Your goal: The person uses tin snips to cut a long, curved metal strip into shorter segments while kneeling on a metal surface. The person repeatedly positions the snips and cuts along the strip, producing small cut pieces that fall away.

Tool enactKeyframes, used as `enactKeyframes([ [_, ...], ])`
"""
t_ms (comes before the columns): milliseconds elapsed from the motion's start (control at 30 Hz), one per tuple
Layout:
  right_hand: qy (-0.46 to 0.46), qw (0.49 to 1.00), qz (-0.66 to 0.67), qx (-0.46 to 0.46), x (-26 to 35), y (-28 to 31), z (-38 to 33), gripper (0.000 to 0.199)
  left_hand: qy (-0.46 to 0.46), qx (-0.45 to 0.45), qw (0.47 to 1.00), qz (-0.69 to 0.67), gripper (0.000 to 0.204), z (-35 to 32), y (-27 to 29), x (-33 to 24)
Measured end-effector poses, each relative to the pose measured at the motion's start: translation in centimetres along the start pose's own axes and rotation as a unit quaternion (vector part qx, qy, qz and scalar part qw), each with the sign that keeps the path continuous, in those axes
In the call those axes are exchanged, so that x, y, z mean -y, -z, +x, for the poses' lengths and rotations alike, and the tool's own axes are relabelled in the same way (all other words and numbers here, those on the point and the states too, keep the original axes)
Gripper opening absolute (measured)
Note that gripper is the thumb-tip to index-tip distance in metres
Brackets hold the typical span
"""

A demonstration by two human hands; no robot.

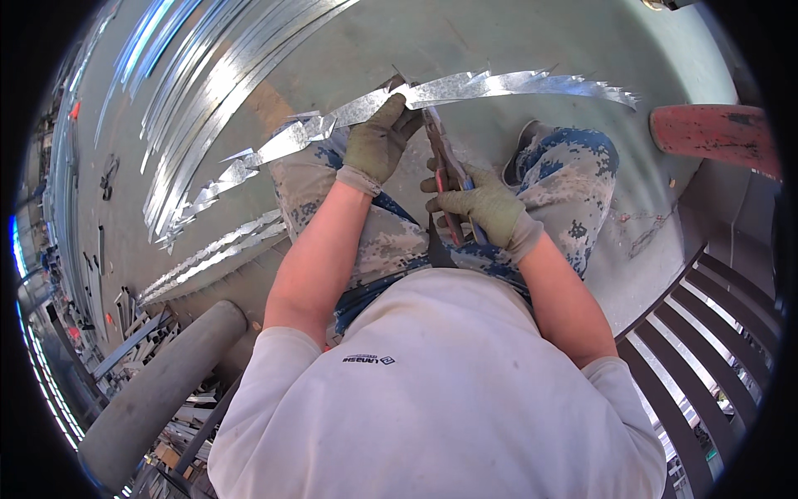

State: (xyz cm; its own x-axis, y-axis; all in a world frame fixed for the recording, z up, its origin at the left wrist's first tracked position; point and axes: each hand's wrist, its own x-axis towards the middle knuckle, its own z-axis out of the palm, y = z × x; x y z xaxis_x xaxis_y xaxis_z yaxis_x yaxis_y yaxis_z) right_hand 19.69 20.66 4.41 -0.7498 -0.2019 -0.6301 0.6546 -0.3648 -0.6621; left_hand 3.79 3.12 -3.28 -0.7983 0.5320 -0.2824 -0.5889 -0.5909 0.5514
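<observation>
My left hand (378,141), in a greenish work glove, is closed round a long shiny sheet-metal strip (515,86) with jagged, notched edges. The strip stretches across in front of my knees, out to both sides. In my gloved right hand (482,204) is a pair of tin snips (441,158) with red and blue handles. Its jaws point away from me and reach up to the strip's near edge, just right of my left hand. Whether the blades are closed on the metal I cannot tell.
Many long metal strips (224,75) lie on the floor at the far left. Nearer, two notched strips (216,249) lie beside my left leg. Metal offcuts (150,333) are heaped at the lower left. Padded armrests flank me, one grey (166,391), one red (715,137).
</observation>
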Motion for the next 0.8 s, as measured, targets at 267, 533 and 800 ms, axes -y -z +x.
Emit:
enactKeyframes([
  [267, 0.019, 0.999, -0.036, -0.037, -0.7, -0.3, 0.8, 0.058, -0.001, -0.012, 1.000, 0.011, 0.037, 0.0, 0.5, 0.1],
  [533, 0.032, 0.995, -0.068, -0.065, -0.8, -0.5, 1.6, 0.055, -0.007, -0.011, 1.000, 0.016, 0.037, 0.0, 0.2, 0.2],
  [800, 0.034, 0.997, -0.032, -0.054, -0.8, -1.6, 0.8, 0.066, 0.002, -0.018, 0.999, 0.035, 0.042, 0.1, 0.1, 0.8],
])
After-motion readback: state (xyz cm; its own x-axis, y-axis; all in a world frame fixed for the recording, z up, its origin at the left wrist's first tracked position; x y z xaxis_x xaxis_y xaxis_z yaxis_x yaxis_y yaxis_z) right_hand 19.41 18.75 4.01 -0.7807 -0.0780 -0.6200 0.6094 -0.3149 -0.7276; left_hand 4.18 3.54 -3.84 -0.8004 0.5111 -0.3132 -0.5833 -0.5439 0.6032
